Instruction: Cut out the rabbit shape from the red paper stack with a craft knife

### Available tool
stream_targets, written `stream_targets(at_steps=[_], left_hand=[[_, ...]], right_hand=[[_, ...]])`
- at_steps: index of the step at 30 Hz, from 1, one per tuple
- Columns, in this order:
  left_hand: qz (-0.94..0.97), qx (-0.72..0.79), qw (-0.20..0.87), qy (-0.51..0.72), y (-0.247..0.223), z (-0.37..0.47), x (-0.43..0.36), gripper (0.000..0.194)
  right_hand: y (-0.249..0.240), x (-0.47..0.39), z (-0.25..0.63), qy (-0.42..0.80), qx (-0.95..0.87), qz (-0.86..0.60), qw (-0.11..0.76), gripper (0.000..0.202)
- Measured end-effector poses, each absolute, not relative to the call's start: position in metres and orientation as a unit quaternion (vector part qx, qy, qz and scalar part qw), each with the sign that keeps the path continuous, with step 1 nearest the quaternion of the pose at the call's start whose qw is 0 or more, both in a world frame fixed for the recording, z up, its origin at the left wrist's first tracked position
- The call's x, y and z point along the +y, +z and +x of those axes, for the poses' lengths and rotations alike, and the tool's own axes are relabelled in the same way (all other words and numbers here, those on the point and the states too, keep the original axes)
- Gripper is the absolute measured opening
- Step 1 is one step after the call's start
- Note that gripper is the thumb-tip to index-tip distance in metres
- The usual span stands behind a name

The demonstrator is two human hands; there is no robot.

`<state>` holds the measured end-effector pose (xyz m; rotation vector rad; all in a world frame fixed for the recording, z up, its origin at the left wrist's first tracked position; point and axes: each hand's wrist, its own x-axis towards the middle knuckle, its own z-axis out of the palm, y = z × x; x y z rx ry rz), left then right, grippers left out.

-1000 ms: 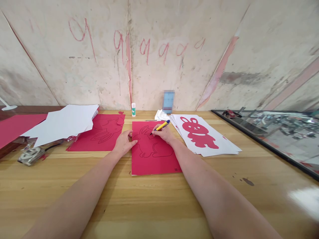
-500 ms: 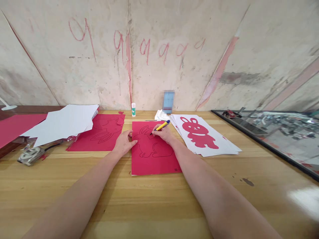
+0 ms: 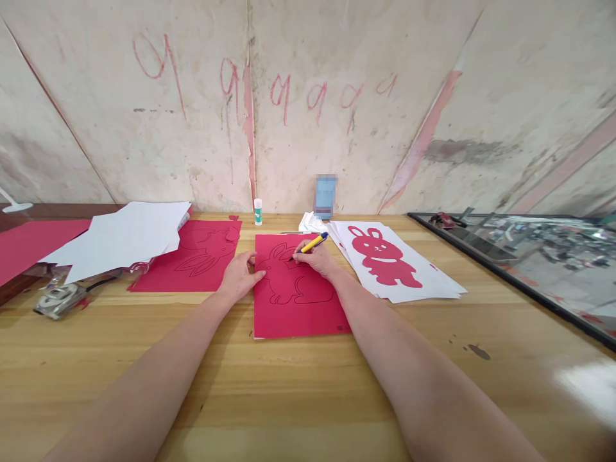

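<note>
A red sheet (image 3: 298, 321) with a rabbit outline lies in front of me, with a pale layer showing along its lower edge. My right hand (image 3: 314, 256) is closed around a yellow pen-shaped tool (image 3: 310, 244) with a blue end. The tool's dark tip points down at the rabbit's back; whether it touches the paper I cannot tell. At the sheet's left edge rests my left hand (image 3: 238, 277), thumb and forefinger apart, the thumb tip on the paper. Nothing is held in it.
Another red rabbit sheet (image 3: 163, 276) and white papers (image 3: 129, 234) lie left, near a silvery object (image 3: 60, 300). A glue stick (image 3: 258, 212) stands behind, beside crumpled tissue (image 3: 312, 222) and a blurred upright blue item (image 3: 326, 196). Right is a red rabbit cutout (image 3: 385, 256) on white sheets.
</note>
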<state>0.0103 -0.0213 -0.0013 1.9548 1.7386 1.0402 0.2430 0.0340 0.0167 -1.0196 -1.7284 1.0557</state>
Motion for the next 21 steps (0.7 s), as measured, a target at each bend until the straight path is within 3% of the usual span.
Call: stream_targets(at_steps=[21], left_hand=[[0.683,0.614,0.162,0.36,0.0005,0.0116,-0.0224,0.049]], right_hand=[[0.0145,0.0356,0.2428,0.412,-0.693,-0.417,0.418,0.015]])
